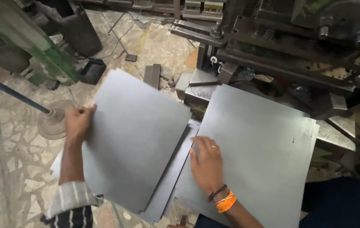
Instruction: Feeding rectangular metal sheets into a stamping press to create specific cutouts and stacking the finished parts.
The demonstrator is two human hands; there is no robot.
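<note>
My left hand grips the left edge of a grey metal sheet, which is lifted and tilted above a stack of similar sheets. My right hand, with a ring and an orange wristband, rests flat on a second grey sheet. That sheet lies across the bed of a dark press machine, with its far edge under the machine's head.
A green machine frame and a blue rod ending in a round base stand on the stone floor at the left. A small black tray and metal blocks lie on the floor. My dark trouser leg is at the lower right.
</note>
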